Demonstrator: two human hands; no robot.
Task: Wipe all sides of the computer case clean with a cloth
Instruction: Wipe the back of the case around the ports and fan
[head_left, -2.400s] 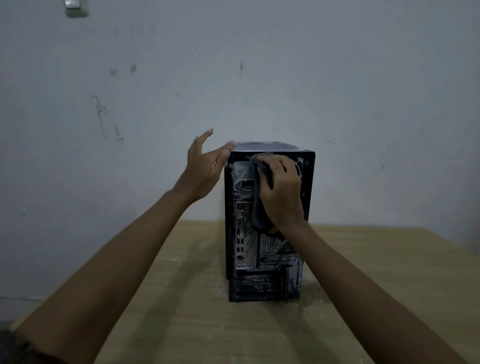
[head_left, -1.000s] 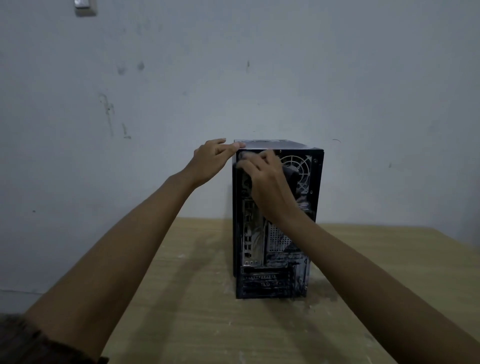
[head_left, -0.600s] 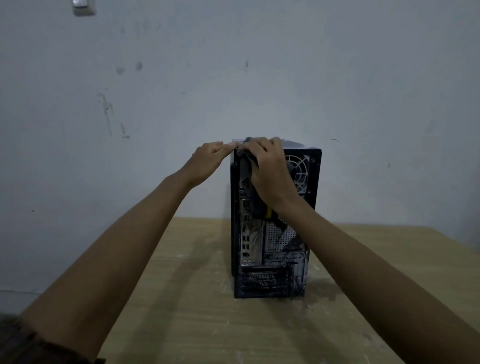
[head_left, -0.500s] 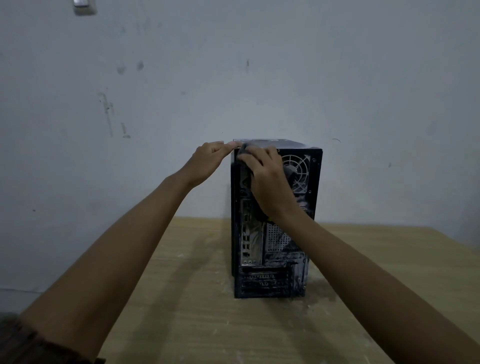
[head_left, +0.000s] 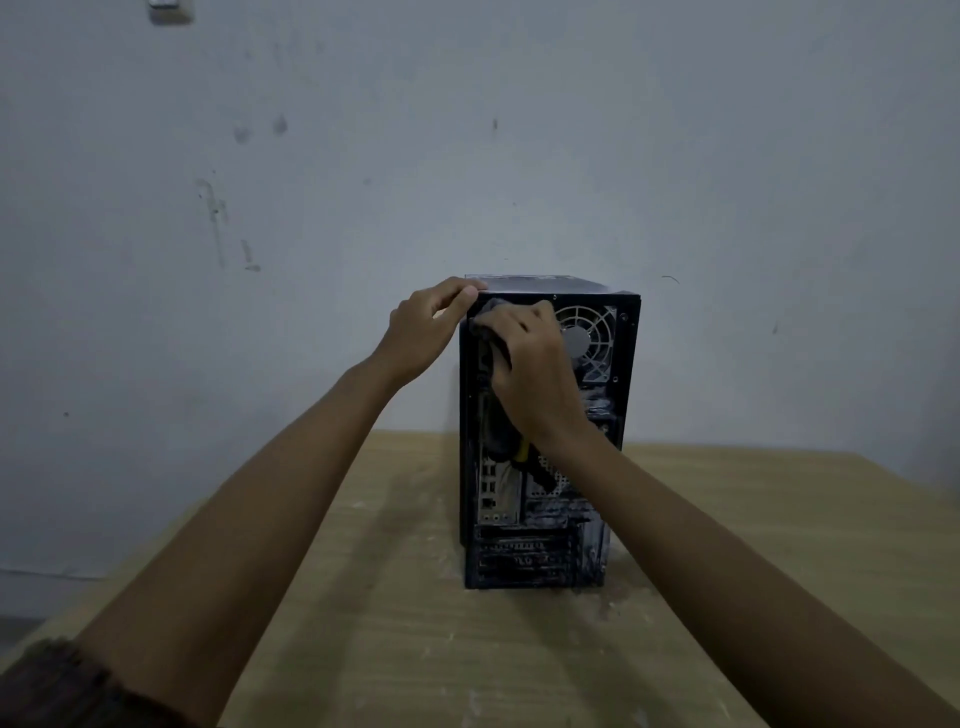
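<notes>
Our left hand (head_left: 423, 330) rests on the upper left corner of the computer case (head_left: 548, 431), fingers curled over the top edge, steadying it rather than holding anything loose. Our right hand (head_left: 535, 371) is pressed against the rear panel, fingers bent and closed around a dark cloth (head_left: 496, 441); the cloth bunches out at the fingertips near the top left of the panel and hangs down below the palm, where a bit of yellow shows at its lower end. The case stands upright on the wooden table (head_left: 363, 649), toward the back of it near the grey wall (head_left: 467, 130), with its rear panel facing us. We judge that we are in the middle of wiping this rear side, working its upper left part beside the fan grille (head_left: 589, 335). The lower half of the panel, around the port plate (head_left: 496, 491) and the expansion slots (head_left: 524, 558), shows pale smears and streaks, so it looks either freshly wiped and streaked or not yet cleaned; we cannot tell which. Pale dust also lies on the table around the foot of the case. The top face is barely visible, and the front and both flanks are turned away from us, so we cannot say whether they are clean. At the least, the rest of this rear panel looks left to finish.
</notes>
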